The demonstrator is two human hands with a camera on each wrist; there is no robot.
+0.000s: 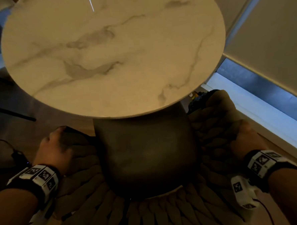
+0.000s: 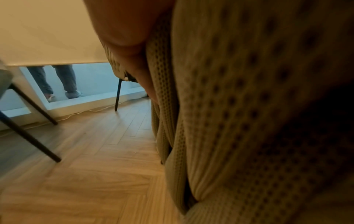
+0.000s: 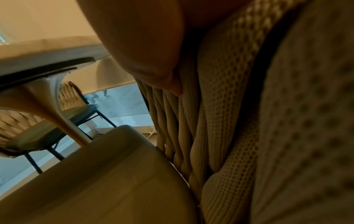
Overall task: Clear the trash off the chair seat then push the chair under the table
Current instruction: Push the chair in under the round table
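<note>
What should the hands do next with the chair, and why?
Probably keep pushing the chair forward a little. The left hand and right hand each grip a woven side of it, the seat shows no trash, and only its front edge sits under the round marble table. Most of the seat sticks out.

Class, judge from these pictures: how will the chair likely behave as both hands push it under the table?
The chair probably slides easily: thin legs on smooth wood floor. Its woven back may give slightly under the left hand and right hand.
</note>
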